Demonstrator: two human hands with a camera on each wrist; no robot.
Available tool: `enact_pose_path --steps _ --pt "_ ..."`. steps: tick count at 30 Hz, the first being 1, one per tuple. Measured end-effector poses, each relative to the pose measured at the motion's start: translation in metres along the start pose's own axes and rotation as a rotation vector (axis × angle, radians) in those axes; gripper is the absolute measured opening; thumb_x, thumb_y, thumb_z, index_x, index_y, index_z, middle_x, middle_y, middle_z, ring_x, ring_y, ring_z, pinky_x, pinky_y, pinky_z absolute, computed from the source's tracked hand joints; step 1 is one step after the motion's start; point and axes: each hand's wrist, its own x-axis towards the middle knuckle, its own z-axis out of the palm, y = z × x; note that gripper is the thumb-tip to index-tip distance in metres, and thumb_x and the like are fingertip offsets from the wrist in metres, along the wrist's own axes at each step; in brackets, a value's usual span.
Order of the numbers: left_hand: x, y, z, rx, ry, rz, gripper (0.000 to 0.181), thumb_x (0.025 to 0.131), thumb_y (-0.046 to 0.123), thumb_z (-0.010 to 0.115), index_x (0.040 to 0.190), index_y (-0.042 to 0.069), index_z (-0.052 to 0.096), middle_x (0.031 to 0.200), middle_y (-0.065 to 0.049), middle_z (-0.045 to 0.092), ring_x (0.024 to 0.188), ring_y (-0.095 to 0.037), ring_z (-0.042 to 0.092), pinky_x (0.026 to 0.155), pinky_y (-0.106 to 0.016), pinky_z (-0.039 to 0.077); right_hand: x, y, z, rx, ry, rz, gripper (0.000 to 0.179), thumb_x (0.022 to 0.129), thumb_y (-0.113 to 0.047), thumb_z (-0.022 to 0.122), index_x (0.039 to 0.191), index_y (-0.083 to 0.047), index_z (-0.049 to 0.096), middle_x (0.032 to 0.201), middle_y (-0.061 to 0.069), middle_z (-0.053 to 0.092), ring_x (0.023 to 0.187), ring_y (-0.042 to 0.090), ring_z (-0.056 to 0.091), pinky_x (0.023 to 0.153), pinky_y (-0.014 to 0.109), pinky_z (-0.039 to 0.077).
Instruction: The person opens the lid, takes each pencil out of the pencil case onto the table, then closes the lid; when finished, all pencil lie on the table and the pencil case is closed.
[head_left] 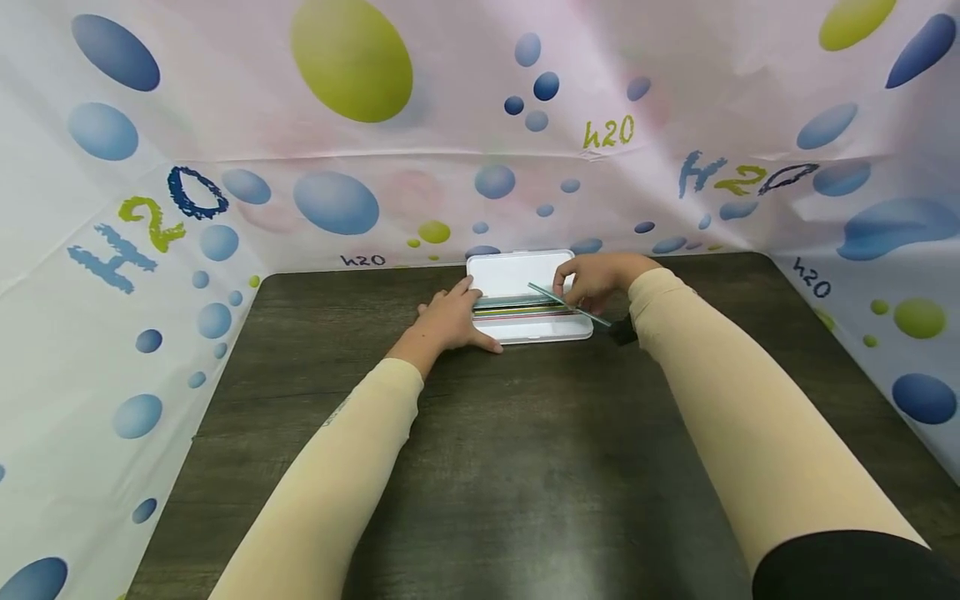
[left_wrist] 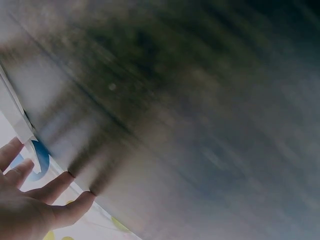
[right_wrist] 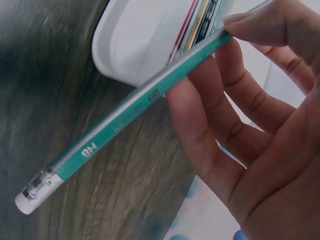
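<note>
Dark wood-grain table (head_left: 495, 467); open white case (head_left: 543, 328) lying directly on it, near far edge.

Right fingers (head_left: 563, 276) pinch a pencil (head_left: 589, 315) over a case (head_left: 536, 331).

Left wrist: the frame corner crops your left hand (left_wrist: 30, 210); desk (left_wrist: 200, 120) blurred. Right wrist: your right hand (right_wrist: 272, 155) runs off the right edge, the white case (right_wrist: 125, 35) off the top; beyond "HB", your green pencil (right_wrist: 142, 99) bears print too blurred to read. Head: your right fingers (head_left: 585, 292) hide part of the white case.
</note>
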Motion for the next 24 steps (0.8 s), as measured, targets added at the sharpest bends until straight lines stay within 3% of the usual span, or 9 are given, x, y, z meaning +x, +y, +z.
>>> enact_pose_path --steps 11,24 --pt "-0.002 -0.003 -0.003 -0.009 0.000 -0.005 0.114 0.079 0.066 0.088 0.168 0.019 0.036 0.183 -0.003 0.010 0.163 -0.051 0.023 0.124 -0.081 0.024 -0.015 0.036 -0.010 0.183 0.081 0.041 0.031 0.102 -0.011 0.059 0.131 -0.001 0.056 0.088 0.005 0.059 0.073 0.017 0.058 0.067 0.033 0.060" --pt "-0.002 0.000 -0.003 -0.024 -0.017 0.000 0.115 0.079 0.066 0.089 0.168 0.018 0.035 0.183 -0.004 0.010 0.163 -0.052 0.022 0.124 -0.082 0.022 -0.031 0.068 -0.015 0.306 0.074 0.121 0.029 0.106 -0.016 0.060 0.132 -0.006 0.054 0.092 0.003 0.061 0.079 0.017 0.062 0.075 0.034 0.063"
